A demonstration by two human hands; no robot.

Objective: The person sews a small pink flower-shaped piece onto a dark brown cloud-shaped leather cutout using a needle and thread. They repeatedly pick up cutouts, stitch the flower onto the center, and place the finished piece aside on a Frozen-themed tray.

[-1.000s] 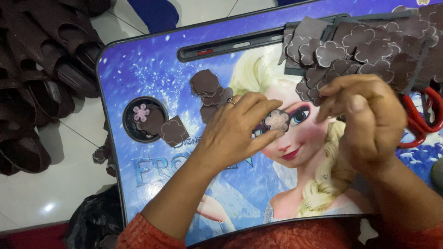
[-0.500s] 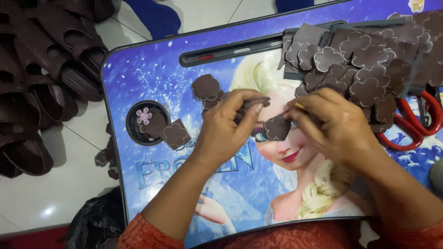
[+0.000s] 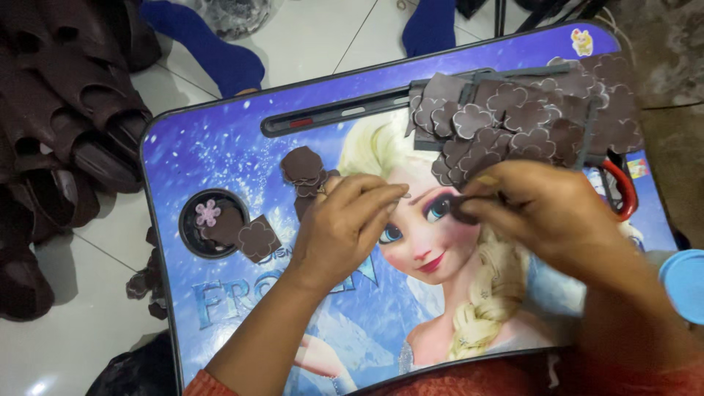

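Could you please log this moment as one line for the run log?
left hand: fingertips pinched, contents unclear | right hand: pinching brown flower cutout | cutout pile: behind | lap desk

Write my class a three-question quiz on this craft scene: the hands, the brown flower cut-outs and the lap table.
1. True or false: the right hand pinches a brown flower cut-out.
2. Where is the small pink flower? A) in the round cup recess B) on the big cut-out pile
3. What red-handled tool shows past the right hand?

Key: 1 true; 2 A; 3 scissors, mostly hidden.
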